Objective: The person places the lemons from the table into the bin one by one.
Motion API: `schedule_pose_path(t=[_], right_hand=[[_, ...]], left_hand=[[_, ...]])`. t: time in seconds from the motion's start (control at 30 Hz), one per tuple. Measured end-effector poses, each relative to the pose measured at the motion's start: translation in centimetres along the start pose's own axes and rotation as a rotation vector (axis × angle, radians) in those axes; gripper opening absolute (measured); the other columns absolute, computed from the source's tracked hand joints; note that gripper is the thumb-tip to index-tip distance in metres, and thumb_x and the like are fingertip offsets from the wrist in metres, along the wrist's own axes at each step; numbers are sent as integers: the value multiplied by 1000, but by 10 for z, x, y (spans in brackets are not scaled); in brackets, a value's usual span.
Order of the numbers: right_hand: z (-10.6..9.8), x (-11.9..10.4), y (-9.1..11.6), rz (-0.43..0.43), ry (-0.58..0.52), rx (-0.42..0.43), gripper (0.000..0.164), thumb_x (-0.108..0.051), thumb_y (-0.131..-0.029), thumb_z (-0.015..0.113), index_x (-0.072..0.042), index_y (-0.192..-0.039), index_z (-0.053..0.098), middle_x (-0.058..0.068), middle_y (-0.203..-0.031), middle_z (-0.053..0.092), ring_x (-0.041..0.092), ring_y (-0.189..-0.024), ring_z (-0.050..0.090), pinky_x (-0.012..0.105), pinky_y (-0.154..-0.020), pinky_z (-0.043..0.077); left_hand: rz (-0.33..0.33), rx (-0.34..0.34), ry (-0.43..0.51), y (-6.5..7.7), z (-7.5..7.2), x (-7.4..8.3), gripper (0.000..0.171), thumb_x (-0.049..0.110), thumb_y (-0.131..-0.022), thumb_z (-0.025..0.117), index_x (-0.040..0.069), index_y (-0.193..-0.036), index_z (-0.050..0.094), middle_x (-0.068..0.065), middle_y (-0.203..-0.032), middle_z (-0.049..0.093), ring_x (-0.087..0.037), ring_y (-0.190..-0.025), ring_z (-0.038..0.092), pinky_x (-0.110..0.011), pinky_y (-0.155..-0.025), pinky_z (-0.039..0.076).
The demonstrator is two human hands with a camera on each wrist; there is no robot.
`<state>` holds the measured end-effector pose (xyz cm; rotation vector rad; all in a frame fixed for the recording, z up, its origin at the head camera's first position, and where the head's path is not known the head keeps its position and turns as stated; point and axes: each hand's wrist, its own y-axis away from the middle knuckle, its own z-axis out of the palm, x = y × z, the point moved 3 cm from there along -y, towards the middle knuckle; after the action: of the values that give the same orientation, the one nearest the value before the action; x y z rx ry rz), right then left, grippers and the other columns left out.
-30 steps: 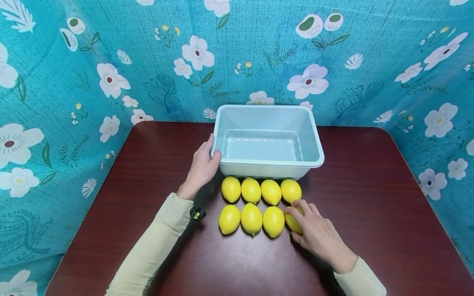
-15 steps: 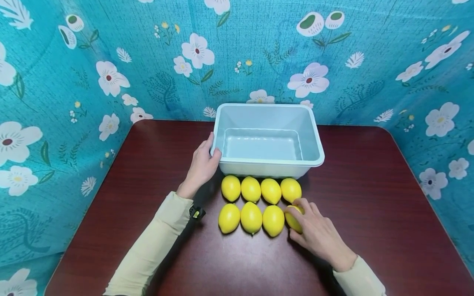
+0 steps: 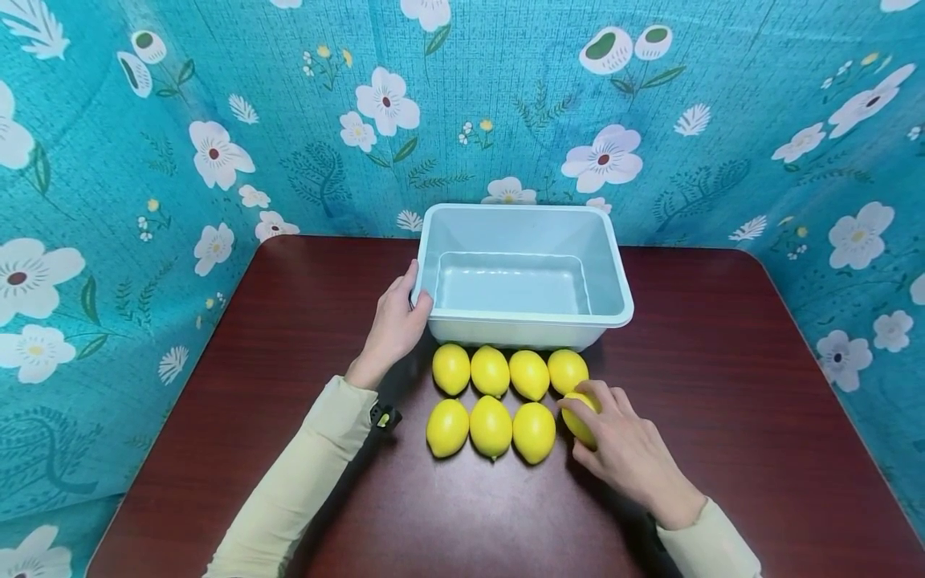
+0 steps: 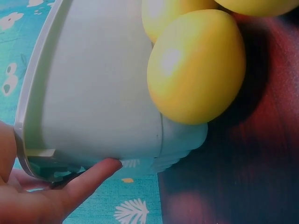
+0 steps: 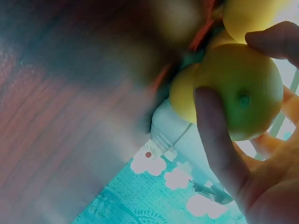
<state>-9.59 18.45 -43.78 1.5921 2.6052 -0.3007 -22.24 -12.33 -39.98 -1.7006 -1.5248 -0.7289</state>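
A pale blue plastic bin stands at the back of the table, with nothing inside. My left hand holds its left side near the front corner; in the left wrist view one finger lies along the bin's outer wall. My right hand grips a yellow lemon between thumb and fingers. In the right wrist view this lemon shows its stem end. Three lemons, the nearest one just left of the held one, make up the front row. A back row of several lemons sits against the bin.
The dark red-brown wooden table has rounded far corners. Behind and beside it hangs a teal floral cloth, close to the bin's back edge. A dark wristband device sits on the left wrist.
My right hand has moved slightly right and up, taking the rightmost front lemon with it, away from its neighbour. The left hand and the bin have stayed put.
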Motion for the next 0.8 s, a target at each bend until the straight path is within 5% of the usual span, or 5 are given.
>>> schedule_pose_path(t=[0.8], right_hand=[[-21, -6, -5, 22, 16, 76, 51, -20, -77, 67, -22, -127, 58, 7, -132, 48, 28, -104, 51, 15, -39, 23]], left_hand=[[-8, 10, -4, 1, 0, -1, 60, 23, -97, 44, 8, -153, 27, -15, -143, 47, -27, -126, 50, -44, -109, 39]])
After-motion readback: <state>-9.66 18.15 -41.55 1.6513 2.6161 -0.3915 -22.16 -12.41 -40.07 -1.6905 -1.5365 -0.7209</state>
